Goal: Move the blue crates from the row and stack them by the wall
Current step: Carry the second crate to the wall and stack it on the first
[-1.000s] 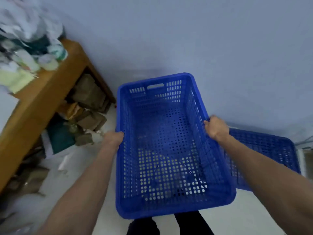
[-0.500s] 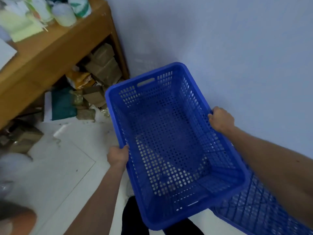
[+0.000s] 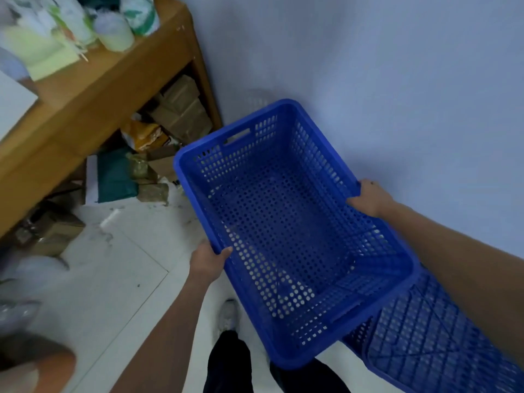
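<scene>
— Head view showed what, at that moment?

— A blue crate [image 3: 286,222] was held clear of the floor [image 3: 113,279], empty, between two bare hands. The left hand [image 3: 208,260] was closed over the rim of one long side, thumb inside the wall; the right hand [image 3: 368,198] was closed over the opposite long rim, on the side nearest the wall [image 3: 368,66].

— And its long axis?

— It ran away from the person, slanting up and to the left, so the far short end with the handle slot pointed toward the corner where the wall met the wooden worktop [image 3: 93,89]. The near short end hung low, over the person's legs.

— Where did the stacking spot lie from the fingers?

— Likely ahead and to the right, along the wall's foot. A second blue crate [image 3: 431,341] sat on the floor at the lower right, just beside the wall, partly under the held crate's near corner and the right forearm.

— Which hand was nearer that one?

— The right. The judgement was that the held crate would need swinging rightward and lining up with the floor crate before lowering; whether the two were aligned could not be told.
</scene>
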Available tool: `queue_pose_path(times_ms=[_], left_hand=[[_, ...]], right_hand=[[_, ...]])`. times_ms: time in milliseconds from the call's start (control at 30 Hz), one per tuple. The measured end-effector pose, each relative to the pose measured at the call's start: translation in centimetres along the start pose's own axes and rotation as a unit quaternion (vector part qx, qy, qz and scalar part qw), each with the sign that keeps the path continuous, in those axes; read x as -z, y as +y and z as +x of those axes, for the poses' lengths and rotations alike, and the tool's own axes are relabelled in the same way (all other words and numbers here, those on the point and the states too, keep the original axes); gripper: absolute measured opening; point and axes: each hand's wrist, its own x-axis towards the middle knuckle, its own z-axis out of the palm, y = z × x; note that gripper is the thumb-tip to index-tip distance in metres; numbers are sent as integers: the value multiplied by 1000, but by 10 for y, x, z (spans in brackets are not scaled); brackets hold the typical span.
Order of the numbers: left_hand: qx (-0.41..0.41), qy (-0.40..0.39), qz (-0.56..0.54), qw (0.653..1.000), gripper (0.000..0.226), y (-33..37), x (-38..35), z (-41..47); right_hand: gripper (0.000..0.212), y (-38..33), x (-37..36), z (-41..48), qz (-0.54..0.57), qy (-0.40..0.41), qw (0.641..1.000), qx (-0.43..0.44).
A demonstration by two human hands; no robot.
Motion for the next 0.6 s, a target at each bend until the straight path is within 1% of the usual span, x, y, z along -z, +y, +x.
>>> queue_pose_path(times_ms=[100,167,200,233,300,333,367,400,433,500,533,600], left_hand=[[-5,-8,80,997,57,7,10,-2],[-33,32,155,987,74,14,15,-9],[-63,61,203,975,76,16,18,-14],[-106,85,262,956,73,17,19,-20],[-240,120,375,887,59,20,23,-25],[-296,113,412,854,52,23,24,-25],[-339,85,447,824,50,27,28,-20],[-361,45,481,797,51,29,31,-12],[-364,1,515,776,55,29,34,-5],[-354,-83,557,747,60,29,40,8],[-363,-111,562,735,60,29,44,15],[-403,-140,559,711,57,29,51,24]], right_hand=[[71,10,-13,-26,18,-11,1000,-15],[79,15,-23,-43,10,-8,999,-37],[81,15,-26,-52,6,-8,999,-45],[83,14,-31,-62,6,-13,999,-49],[85,8,-43,-81,21,-23,998,-58],[85,6,-52,-90,26,-33,997,-59],[84,-2,-63,-103,35,-43,997,-58],[81,-10,-76,-113,45,-57,996,-54],[77,-23,-88,-127,52,-77,995,-44],[71,-57,-114,-154,64,-99,993,-19],[68,-75,-129,-167,72,-96,993,-7],[63,-111,-157,-187,87,-86,993,4]])
